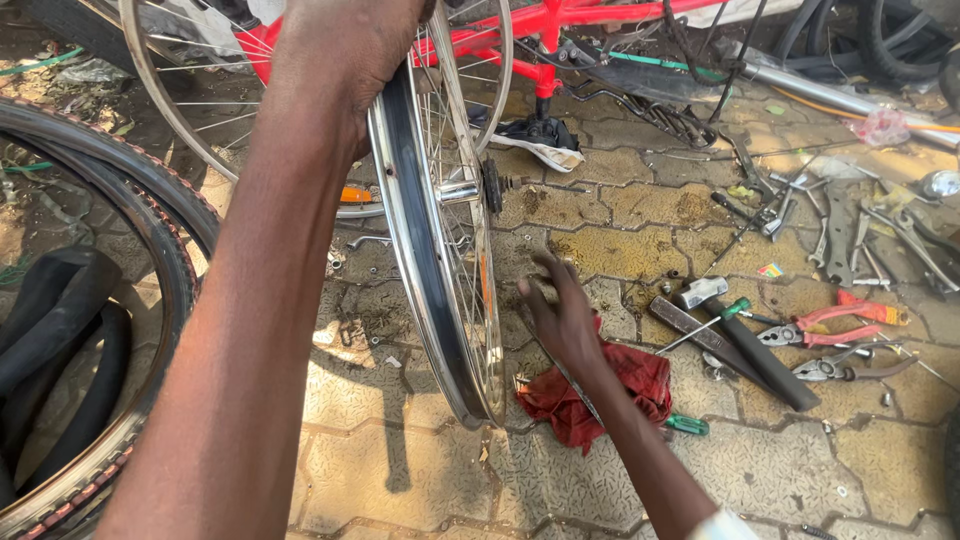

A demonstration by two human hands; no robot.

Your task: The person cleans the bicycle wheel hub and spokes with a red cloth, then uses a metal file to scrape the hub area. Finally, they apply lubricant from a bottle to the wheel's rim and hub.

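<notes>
The left hand (345, 45) is gripping the top of the wheel (440, 240), fingers wrapped over the rim, and the wheel is standing upright on the paved floor (780, 470), its plane running away from the camera and its axle pointing sideways. The right hand (560, 320) is reaching low beside the spokes, fingers narrowly curled around a small tool, just above a red rag (620, 395); a hammer (740, 340) and pliers (835, 325) are lying near.

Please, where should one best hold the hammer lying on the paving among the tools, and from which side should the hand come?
Judging by its pose, grip the hammer by the dark handle, near the free lower-right end, coming from above. The handle lies flat and long on the paving, with bare ground beside that end, while the metal head is crowded by a green-handled screwdriver and pliers.
</notes>
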